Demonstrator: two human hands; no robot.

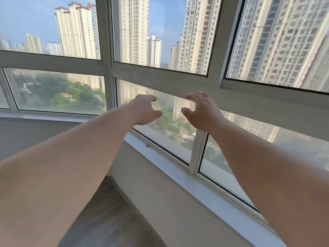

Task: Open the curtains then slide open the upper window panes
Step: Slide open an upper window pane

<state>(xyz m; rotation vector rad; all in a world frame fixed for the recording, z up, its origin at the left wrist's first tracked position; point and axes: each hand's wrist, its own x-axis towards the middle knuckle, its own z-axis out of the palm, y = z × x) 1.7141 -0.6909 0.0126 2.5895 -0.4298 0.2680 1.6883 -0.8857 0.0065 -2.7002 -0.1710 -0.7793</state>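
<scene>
A white-framed window fills the view, with upper panes [160, 32] above a horizontal frame bar [160, 75] and fixed lower panes [165, 139] below it. No curtain is in view. Both my arms reach forward. My left hand [144, 111] hovers in front of the lower pane with fingers loosely curled and holds nothing. My right hand [199, 111] is level with it, a short gap between them, fingers also loosely curled and empty. Neither hand touches the frame or glass as far as I can tell.
A white window sill [178, 173] runs along under the lower panes, above a grey wall. Wooden floor [106, 220] lies below. A corner post [106, 50] joins the left window section. Tall apartment blocks and trees show outside.
</scene>
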